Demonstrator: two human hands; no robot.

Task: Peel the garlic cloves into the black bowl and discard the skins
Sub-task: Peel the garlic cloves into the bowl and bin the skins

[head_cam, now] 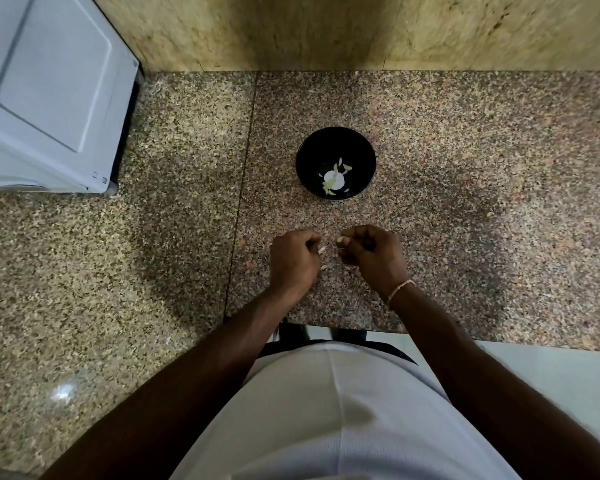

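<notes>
A black bowl [335,143] stands on the speckled granite counter [153,237] and holds a white garlic bulb [334,179] with a few pale cloves around it. Nearer to me, my right hand [373,254] is closed on a garlic clove [341,241] that pokes out at its fingertips. My left hand [293,259] sits a small gap to the left, fingers curled, pinching a thin scrap of skin [322,250]. Another small piece of skin [325,267] lies on the counter between the hands.
A white appliance [45,91] stands at the back left of the counter. A stone-look wall [326,29] closes off the back. The counter's front edge [499,341] runs just below my wrists, with a pale floor beyond it.
</notes>
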